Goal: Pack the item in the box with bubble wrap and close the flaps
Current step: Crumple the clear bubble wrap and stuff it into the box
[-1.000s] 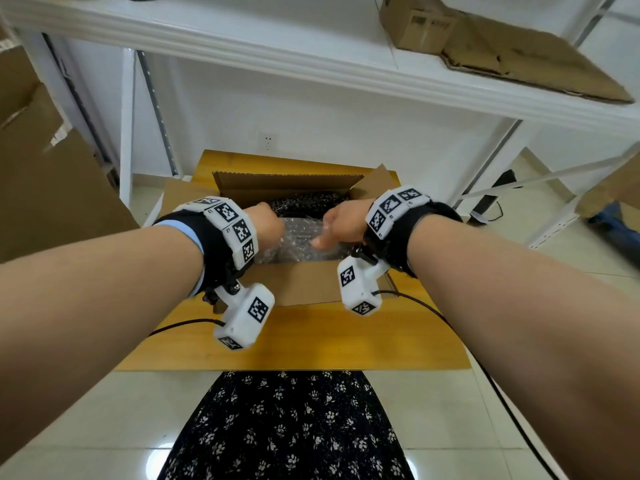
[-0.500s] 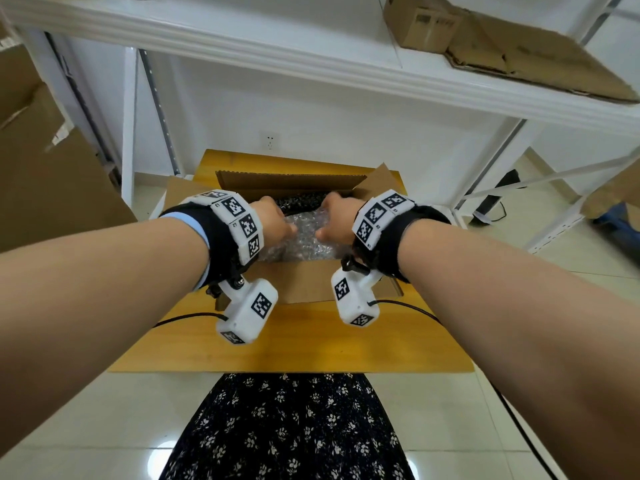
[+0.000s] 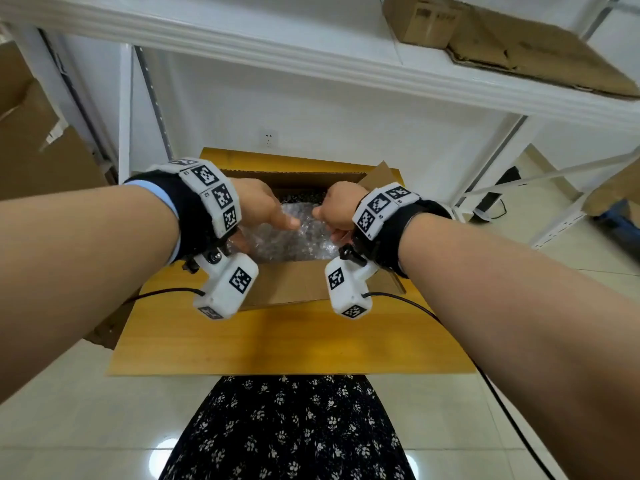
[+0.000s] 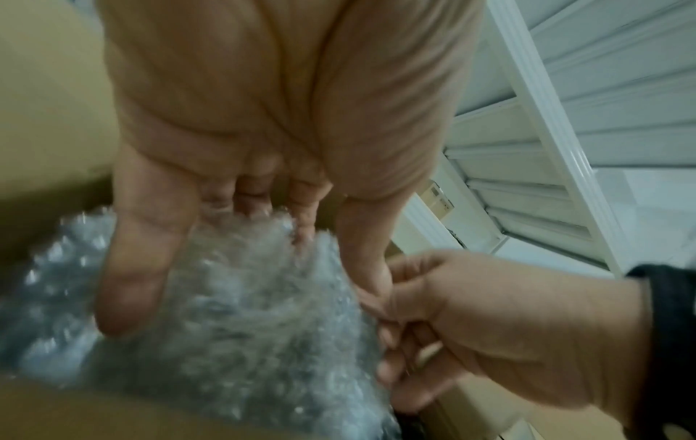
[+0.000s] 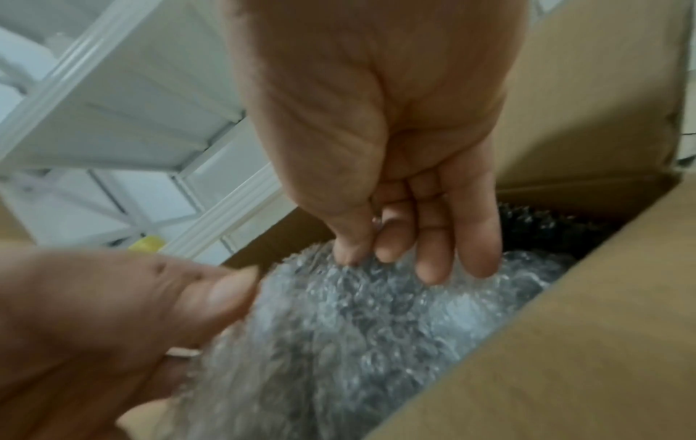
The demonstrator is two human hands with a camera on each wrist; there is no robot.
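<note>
- From my remote seat: an open cardboard box [image 3: 284, 285] sits on the wooden counter [image 3: 277, 337], flaps up, the near flap folded out toward the person.
- Bubble wrap [image 3: 294, 237] fills the near part of the box interior. Behind it, at the far wall, I see a dark textured mass [image 3: 301, 197]; too small to identify.
- Left hand [image 3: 258, 206] reaches into the box from the left. In the left wrist view its fingers [image 4: 124, 277] are extended and lie against the wrap [image 4: 233, 312], thumb stretched toward the other hand. I read it as flat on the wrap, pressing, not curled round it.
- Right hand [image 3: 334, 209] comes in from the right. In the right wrist view the thumb and forefinger meet at the top of the wrap [image 5: 357, 327], and the other fingers [image 5: 478, 238] bend down onto it. I read that as a pinch on the bubble wrap.
- The two hands are close together over the middle of the box; in the left wrist view thumb and knuckles look to be touching, though blur leaves me unsure.
- Both wrist views are motion-blurred.
- Surroundings: white shelving [image 3: 311, 53] above and behind the counter, with flattened cardboard [image 3: 519, 43] on its upper right; more cardboard [image 3: 31, 140] at far left; tiled floor [image 3: 104, 410] below; floral dark skirt [image 3: 287, 431] at the bottom edge.
</note>
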